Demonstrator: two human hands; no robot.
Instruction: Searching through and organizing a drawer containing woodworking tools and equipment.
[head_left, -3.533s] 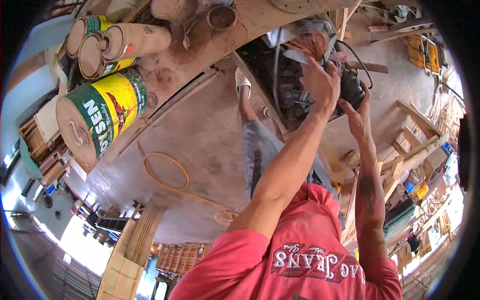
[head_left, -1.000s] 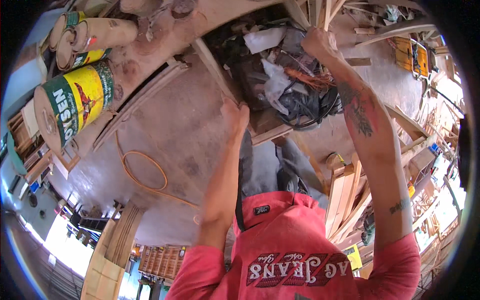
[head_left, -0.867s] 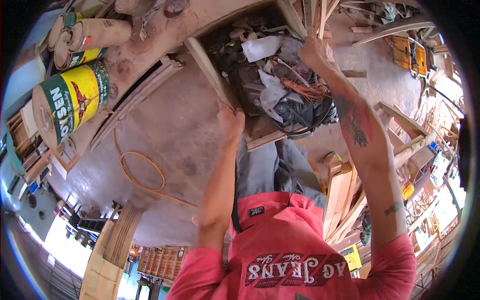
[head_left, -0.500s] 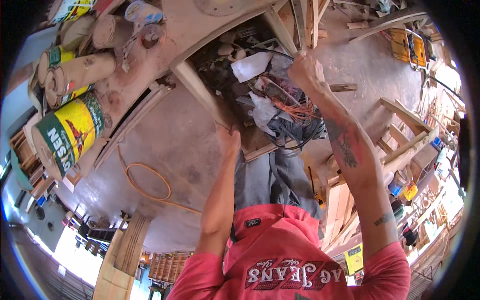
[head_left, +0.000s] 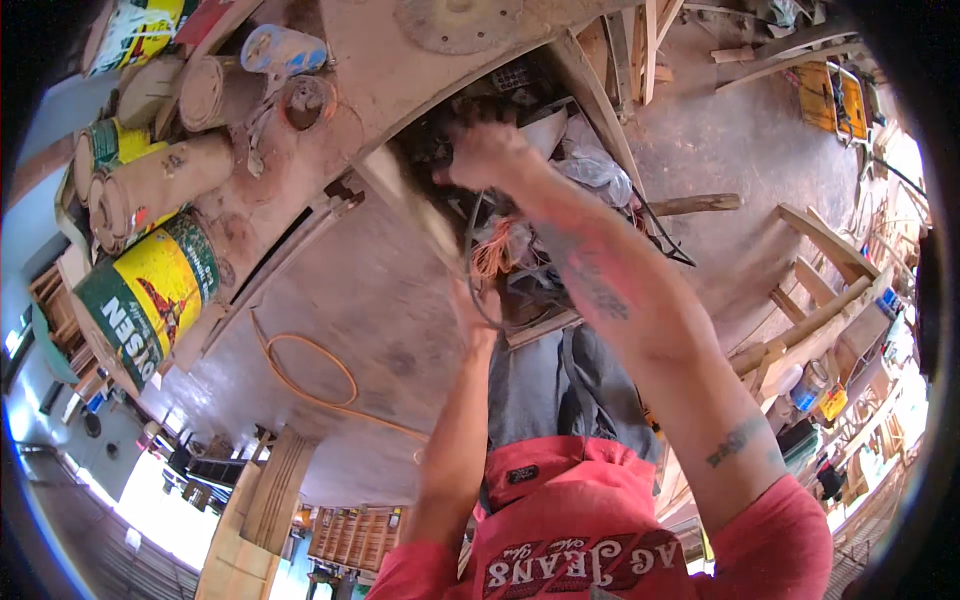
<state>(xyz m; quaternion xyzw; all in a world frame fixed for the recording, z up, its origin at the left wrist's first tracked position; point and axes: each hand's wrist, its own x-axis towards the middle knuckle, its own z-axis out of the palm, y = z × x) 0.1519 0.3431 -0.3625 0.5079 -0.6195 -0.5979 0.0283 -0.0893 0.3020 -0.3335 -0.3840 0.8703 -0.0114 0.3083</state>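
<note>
A wooden drawer [head_left: 600, 100] hangs out from the underside of the dusty workbench, filled with clutter: plastic bags [head_left: 595, 165], a bundle of orange wires [head_left: 493, 250] and black cable [head_left: 665, 235]. My left hand [head_left: 473, 305] grips the drawer at its near left corner, fingers partly hidden by the wood and cable. My right hand [head_left: 485, 150] reaches deep into the back left of the drawer, among the contents; its fingers are blurred in shadow, so whether they hold anything cannot be made out.
Dusty cans and a large green-and-yellow can [head_left: 145, 300] stand on the workbench [head_left: 340, 80] at left. An orange hose [head_left: 310, 370] lies coiled on the floor. A yellow object [head_left: 830, 100] is at upper right, and timber pieces [head_left: 820, 285] are stacked along the right.
My right hand has left the drawer's right edge and moved left into it, shifting bags and cable. My left hand stays at the left side. Earlier both hands were in the contents.
</note>
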